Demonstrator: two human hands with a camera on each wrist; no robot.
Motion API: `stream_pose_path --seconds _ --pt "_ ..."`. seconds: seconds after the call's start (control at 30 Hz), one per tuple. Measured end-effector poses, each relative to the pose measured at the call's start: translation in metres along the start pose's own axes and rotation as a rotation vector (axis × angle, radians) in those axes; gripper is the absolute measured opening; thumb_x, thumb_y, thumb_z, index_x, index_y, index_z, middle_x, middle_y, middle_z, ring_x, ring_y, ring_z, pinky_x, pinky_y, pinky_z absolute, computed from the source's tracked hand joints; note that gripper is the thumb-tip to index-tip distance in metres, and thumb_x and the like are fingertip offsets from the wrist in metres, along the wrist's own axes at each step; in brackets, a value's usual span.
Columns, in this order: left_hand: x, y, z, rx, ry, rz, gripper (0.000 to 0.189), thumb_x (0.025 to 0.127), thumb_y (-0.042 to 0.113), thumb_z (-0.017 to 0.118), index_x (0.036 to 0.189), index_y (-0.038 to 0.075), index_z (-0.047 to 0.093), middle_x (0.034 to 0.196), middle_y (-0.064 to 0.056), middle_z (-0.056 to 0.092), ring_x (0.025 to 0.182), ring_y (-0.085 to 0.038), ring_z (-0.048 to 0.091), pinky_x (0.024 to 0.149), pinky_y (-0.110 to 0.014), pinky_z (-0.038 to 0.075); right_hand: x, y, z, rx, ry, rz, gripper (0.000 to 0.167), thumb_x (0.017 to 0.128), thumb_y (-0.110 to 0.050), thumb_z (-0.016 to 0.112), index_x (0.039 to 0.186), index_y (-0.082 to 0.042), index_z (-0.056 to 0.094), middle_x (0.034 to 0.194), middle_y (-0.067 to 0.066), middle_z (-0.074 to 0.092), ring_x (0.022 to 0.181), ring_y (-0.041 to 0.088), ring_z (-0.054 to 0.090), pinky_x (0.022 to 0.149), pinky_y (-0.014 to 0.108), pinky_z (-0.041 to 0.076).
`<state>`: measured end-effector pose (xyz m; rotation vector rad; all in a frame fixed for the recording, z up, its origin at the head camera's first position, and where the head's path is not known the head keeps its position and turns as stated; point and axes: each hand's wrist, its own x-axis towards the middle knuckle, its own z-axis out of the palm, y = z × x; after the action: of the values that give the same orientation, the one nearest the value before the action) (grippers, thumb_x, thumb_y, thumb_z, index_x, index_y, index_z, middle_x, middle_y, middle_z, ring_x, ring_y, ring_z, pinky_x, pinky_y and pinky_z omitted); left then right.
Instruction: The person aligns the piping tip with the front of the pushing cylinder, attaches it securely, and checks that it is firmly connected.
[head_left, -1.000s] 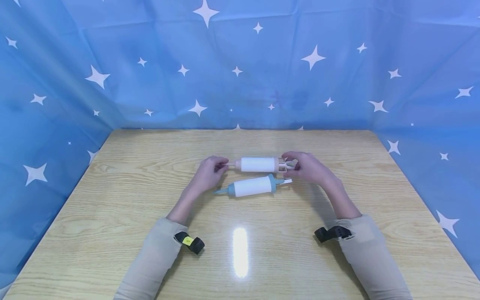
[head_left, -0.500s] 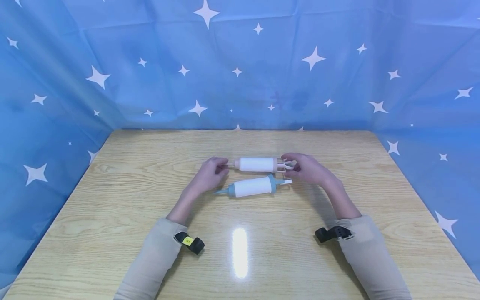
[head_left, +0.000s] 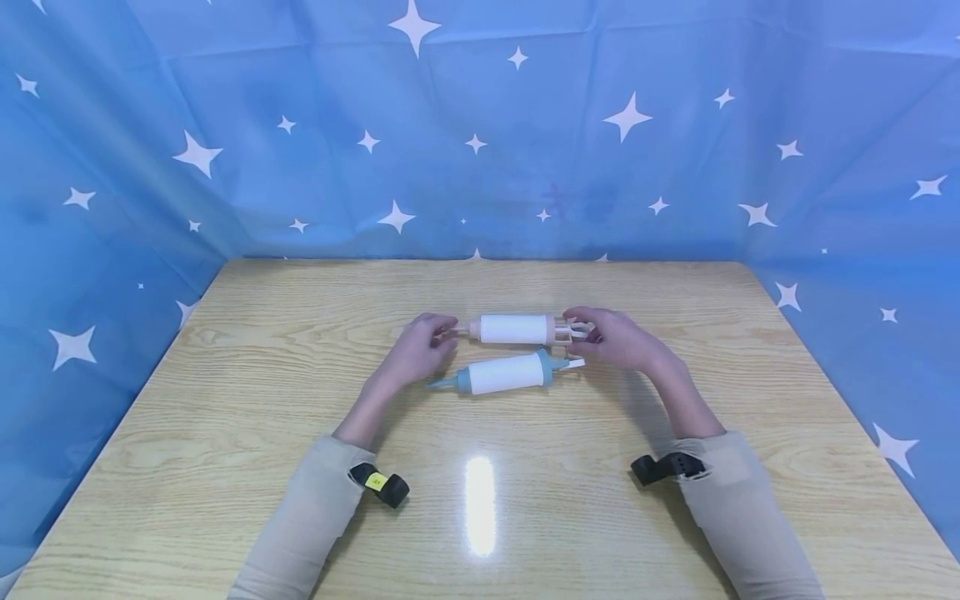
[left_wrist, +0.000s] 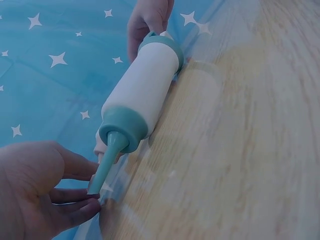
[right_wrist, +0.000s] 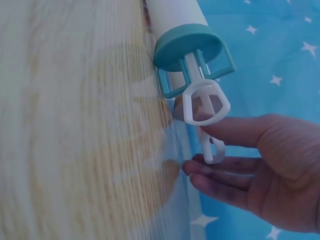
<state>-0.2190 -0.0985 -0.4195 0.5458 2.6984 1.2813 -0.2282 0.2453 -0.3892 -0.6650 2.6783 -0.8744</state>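
A pink-and-white icing syringe (head_left: 513, 328) lies crosswise on the table, its nozzle to the left. My left hand (head_left: 422, 346) pinches the nozzle's tip between thumb and fingers. At the other end my right hand (head_left: 622, 337) holds the handle, with thumb and fingers on either side of it. Just nearer to me is a second icing syringe (head_left: 506, 374), teal and white, slightly tilted and touched by neither hand. In both wrist views the teal syringe (left_wrist: 142, 80) largely hides the pink one. Its white plunger ring (right_wrist: 206, 102) shows in the right wrist view.
The wooden table (head_left: 300, 292) reaches back to a blue curtain (head_left: 480, 183) with white stars. A bright light reflection lies on the table in front of the syringes. Each wrist wears a black camera band (head_left: 378, 483).
The pink syringe has shifted very slightly to the left. Both hands stay at its ends, and the teal syringe lies where it was.
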Motion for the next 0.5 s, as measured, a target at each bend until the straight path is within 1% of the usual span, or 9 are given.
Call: stream_pose_path --seconds 0.1,0.2,0.37,0.5 --pt "-0.0001 0.0011 -0.0011 0.0 0.005 -0.004 0.041 0.099 0.007 0.062 0.138 -0.006 0.055 0.137 -0.025 0.054 0.121 -0.037 0.058 0.101 -0.041 0.054 0.0001 0.0006 -0.0004 -0.005 0.008 0.003 0.055 0.097 -0.015 0.069 0.145 0.003 0.047 0.14 0.027 0.053 0.105 0.035 0.067 0.082 0.044 0.06" --pt "0.0 0.0018 -0.002 0.001 0.01 0.001 0.041 0.1 0.007 0.062 0.138 -0.006 0.055 0.136 -0.025 0.054 0.121 -0.038 0.058 0.101 -0.042 0.054 -0.0003 0.0005 -0.0006 -0.008 0.016 0.007 0.055 0.098 -0.018 0.068 0.145 0.003 0.048 0.139 0.026 0.055 0.106 0.036 0.066 0.082 0.045 0.059" --pt "0.0004 0.0014 -0.003 0.011 0.017 -0.006 0.042 0.101 0.012 0.061 0.139 -0.004 0.055 0.139 -0.025 0.053 0.124 -0.037 0.056 0.104 -0.047 0.051 -0.0023 -0.002 -0.0026 -0.011 0.032 0.023 0.058 0.102 -0.031 0.062 0.146 0.003 0.046 0.14 0.025 0.054 0.113 0.038 0.062 0.09 0.051 0.056" --pt "0.001 0.0012 -0.0036 0.028 0.035 0.0 0.043 0.102 0.017 0.059 0.14 -0.004 0.054 0.141 -0.024 0.051 0.126 -0.038 0.053 0.107 -0.051 0.047 -0.0049 -0.005 -0.0061 -0.001 0.047 0.03 0.061 0.105 -0.035 0.056 0.149 0.004 0.042 0.146 0.025 0.049 0.117 0.04 0.06 0.094 0.054 0.054"
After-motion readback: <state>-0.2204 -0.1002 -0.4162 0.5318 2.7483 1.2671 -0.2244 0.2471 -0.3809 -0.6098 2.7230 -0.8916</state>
